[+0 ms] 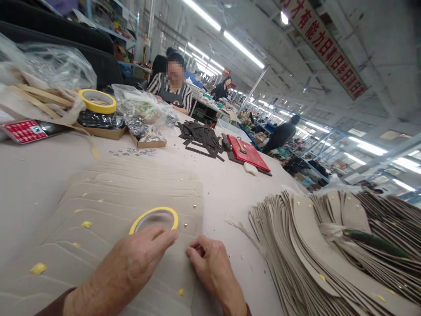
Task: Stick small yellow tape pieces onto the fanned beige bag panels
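Note:
A stack of overlapping beige panels (138, 206) lies on the table before me, dotted with small bits of yellow tape (39, 268) and a few metal rivets near the right edge. My left hand (138, 256) is over the stack, its fingers closed at the near side of a roll of yellow tape (171, 212); its fingertips are partly hidden. Just right of it, my right hand (210, 263) pinches thumb and forefinger together at the panels' right edge. What lies between those fingertips is too small to make out.
At right lies a big bundle of beige strips (279, 228). Beyond are dark strips (204, 136), a red pad (248, 153), boxes of small parts (148, 140), another yellow tape roll (97, 102) and a phone (24, 131). A co-worker (176, 87) sits across the table.

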{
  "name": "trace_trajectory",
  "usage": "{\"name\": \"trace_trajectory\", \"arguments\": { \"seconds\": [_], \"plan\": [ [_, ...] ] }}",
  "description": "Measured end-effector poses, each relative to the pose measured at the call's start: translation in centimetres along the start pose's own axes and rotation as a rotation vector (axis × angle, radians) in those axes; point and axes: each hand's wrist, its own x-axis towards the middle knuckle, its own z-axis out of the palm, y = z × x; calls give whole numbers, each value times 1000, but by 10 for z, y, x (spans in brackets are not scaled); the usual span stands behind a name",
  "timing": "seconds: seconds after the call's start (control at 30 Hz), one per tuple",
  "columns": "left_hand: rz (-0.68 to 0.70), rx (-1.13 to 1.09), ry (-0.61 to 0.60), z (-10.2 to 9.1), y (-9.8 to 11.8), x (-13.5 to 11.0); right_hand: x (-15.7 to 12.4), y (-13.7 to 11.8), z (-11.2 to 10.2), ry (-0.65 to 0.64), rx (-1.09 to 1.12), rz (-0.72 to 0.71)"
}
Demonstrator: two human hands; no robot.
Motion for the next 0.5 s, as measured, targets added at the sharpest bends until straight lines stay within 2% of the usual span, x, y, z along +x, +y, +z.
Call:
{"name": "trace_trajectory", "arguments": {
  "seconds": [0.07,0.13,0.23,0.33,0.4,0.5],
  "plan": [
    [29,-68,61,-4,-2,1,-5,2,-6,-65,37,27],
    [55,-74,84,-5,-4,2,-7,6,-7,-74,87,28],
    [72,15,78,1,-12,-1,-8,10,-2,41,112,-25],
    [34,140,-47,7,-20,-8,-10,12,2,151,90,-71],
    [5,171,-175,8,-20,-14,-13,13,3,150,67,-78],
    [-19,153,-323,4,-8,-21,-18,15,3,134,54,-78]
  ]
}}
